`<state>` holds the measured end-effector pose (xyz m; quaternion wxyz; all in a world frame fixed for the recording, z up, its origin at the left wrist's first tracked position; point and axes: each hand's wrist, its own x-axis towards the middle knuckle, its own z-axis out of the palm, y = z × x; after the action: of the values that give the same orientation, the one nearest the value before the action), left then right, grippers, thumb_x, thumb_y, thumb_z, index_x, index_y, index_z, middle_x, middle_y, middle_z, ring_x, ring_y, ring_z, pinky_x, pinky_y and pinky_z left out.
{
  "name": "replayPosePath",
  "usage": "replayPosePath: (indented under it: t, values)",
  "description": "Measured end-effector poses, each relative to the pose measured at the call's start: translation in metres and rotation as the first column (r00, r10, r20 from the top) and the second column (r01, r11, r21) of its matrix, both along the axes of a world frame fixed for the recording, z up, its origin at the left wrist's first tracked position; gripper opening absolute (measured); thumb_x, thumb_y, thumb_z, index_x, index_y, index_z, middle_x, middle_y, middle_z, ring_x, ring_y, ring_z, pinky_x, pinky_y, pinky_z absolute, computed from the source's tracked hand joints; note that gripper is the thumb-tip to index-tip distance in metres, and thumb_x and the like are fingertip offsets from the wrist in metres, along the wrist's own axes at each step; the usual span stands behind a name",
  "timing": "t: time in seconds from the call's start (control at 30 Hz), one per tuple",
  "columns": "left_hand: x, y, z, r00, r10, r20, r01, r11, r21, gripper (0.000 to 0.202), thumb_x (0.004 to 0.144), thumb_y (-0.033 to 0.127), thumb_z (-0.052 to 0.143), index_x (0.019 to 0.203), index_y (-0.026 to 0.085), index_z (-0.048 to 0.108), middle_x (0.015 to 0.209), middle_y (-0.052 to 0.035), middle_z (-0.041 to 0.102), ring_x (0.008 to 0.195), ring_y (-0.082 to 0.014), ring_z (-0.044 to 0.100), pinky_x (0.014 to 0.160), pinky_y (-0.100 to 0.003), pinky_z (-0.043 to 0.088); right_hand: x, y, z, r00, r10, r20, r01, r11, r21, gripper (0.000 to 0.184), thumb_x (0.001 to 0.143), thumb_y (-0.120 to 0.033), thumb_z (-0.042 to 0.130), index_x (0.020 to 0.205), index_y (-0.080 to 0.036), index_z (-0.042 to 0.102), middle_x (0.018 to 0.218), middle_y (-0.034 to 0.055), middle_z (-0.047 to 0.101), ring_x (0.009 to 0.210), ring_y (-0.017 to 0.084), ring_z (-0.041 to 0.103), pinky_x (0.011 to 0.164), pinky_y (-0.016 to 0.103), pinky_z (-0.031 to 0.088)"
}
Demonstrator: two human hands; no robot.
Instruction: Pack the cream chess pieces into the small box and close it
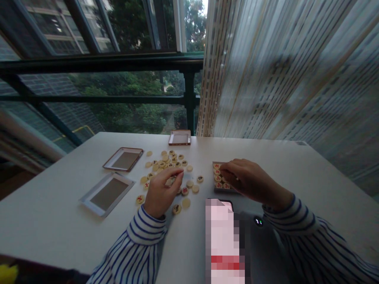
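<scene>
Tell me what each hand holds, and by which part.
It cannot be told: the left hand, by the loose pieces, and the right hand, over the tray of pieces, hide any grip.

The round cream discs marked in red or black [186, 203] look smooth and hard, like plastic or wood, faintly satin; the white rectangular tabletop [53, 221] is smooth with a soft sheen; the blue-and-white striped sleeves [133, 248] are soft woven cloth; the pale, striped sheer curtain [266, 59] is thin, translucent fabric; the dark green railing [133, 100] looks like painted metal, slightly glossy.
</scene>
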<state>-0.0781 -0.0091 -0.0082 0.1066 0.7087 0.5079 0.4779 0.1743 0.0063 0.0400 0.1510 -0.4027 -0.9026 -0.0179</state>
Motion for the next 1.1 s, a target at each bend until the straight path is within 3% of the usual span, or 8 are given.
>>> replayPosePath:
  t: [0.27, 0.47, 0.67, 0.8, 0.9, 1.1]
  values:
    - [-0.033, 0.003, -0.011, 0.996, 0.081, -0.035, -0.082, 0.996, -0.030, 0.017, 0.080, 0.029, 0.055, 0.089, 0.019, 0.065, 0.089, -0.0034, 0.069, 0.084, -0.0160, 0.064, 0.079, -0.028, 0.050, -0.011, -0.004, -0.002, 1.000, 0.012, -0.024, -0.012, 1.000, -0.019, 0.016, 0.087, -0.018, 0.040, 0.086, -0.016, 0.056, 0.077, 0.0055, 0.060, 0.070, 0.015, 0.050, 0.064, 0.027, 0.034]
    - [-0.042, 0.004, -0.019, 0.991, -0.006, -0.133, 0.011, 0.999, 0.040, 0.014, 0.080, 0.024, 0.055, 0.088, 0.018, 0.064, 0.090, -0.0060, 0.069, 0.090, -0.0178, 0.062, 0.084, -0.032, 0.049, -0.020, -0.009, -0.005, 0.994, 0.003, -0.111, -0.007, 0.999, -0.037, 0.015, 0.088, -0.019, 0.041, 0.086, -0.016, 0.056, 0.076, 0.0052, 0.059, 0.069, 0.014, 0.050, 0.064, 0.026, 0.035]
    - [-0.047, 0.004, -0.021, 0.973, -0.021, -0.232, 0.038, 0.997, 0.071, 0.012, 0.079, 0.023, 0.056, 0.084, 0.017, 0.065, 0.093, -0.0084, 0.067, 0.093, -0.0200, 0.061, 0.083, -0.036, 0.049, -0.037, -0.008, -0.013, 0.992, 0.004, -0.130, -0.004, 1.000, -0.001, 0.015, 0.086, -0.019, 0.043, 0.085, -0.016, 0.058, 0.072, 0.0042, 0.058, 0.068, 0.014, 0.050, 0.063, 0.026, 0.035]
    - [-0.050, 0.003, -0.023, 0.950, -0.024, -0.312, 0.033, 0.999, 0.023, 0.012, 0.077, 0.025, 0.059, 0.082, 0.016, 0.066, 0.098, -0.0099, 0.065, 0.094, -0.0227, 0.059, 0.083, -0.040, 0.047, -0.055, -0.007, -0.011, 0.998, 0.025, -0.065, -0.025, 1.000, 0.002, 0.018, 0.087, -0.021, 0.043, 0.083, -0.016, 0.060, 0.071, 0.0035, 0.058, 0.066, 0.014, 0.049, 0.063, 0.028, 0.034]
    - [-0.052, 0.001, -0.026, 0.920, -0.032, -0.392, 0.015, 0.999, -0.046, 0.013, 0.075, 0.027, 0.061, 0.083, 0.018, 0.066, 0.106, -0.0096, 0.063, 0.100, -0.0245, 0.056, 0.086, -0.043, 0.045, -0.068, -0.008, -0.011, 0.999, 0.024, -0.036, -0.025, 0.999, -0.030, 0.018, 0.088, -0.022, 0.043, 0.088, -0.018, 0.060, 0.080, 0.0047, 0.060, 0.075, 0.016, 0.052, 0.068, 0.029, 0.036]
    - [-0.053, -0.001, -0.030, 0.865, -0.025, -0.500, -0.057, 0.987, -0.148, 0.018, 0.075, 0.032, 0.060, 0.088, 0.020, 0.066, 0.115, -0.0090, 0.059, 0.107, -0.0264, 0.052, 0.090, -0.046, 0.040, -0.083, -0.010, -0.028, 0.999, 0.029, -0.044, -0.033, 0.995, -0.093, 0.019, 0.088, -0.024, 0.043, 0.091, -0.018, 0.061, 0.082, 0.0048, 0.061, 0.079, 0.016, 0.053, 0.070, 0.029, 0.038]
